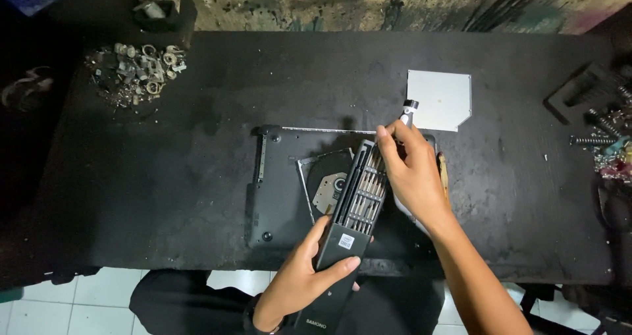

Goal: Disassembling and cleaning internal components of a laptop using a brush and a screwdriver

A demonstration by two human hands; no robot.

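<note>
Head view: left hand fingers clasped round slim bit case, slid open above upturned laptop base. Right hand fingers pinching silver screwdriver. Drive cover already off, disc bay exposed; base screws seemingly left. Bare tabletop left; screw pile far corner.

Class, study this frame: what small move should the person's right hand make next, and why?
Probably lift one bit clear of the bit case. The right hand pinches at the tray's top end while gripping a screwdriver handle, the left hand steadies the case, and the laptop base lies underside up beneath.
</note>
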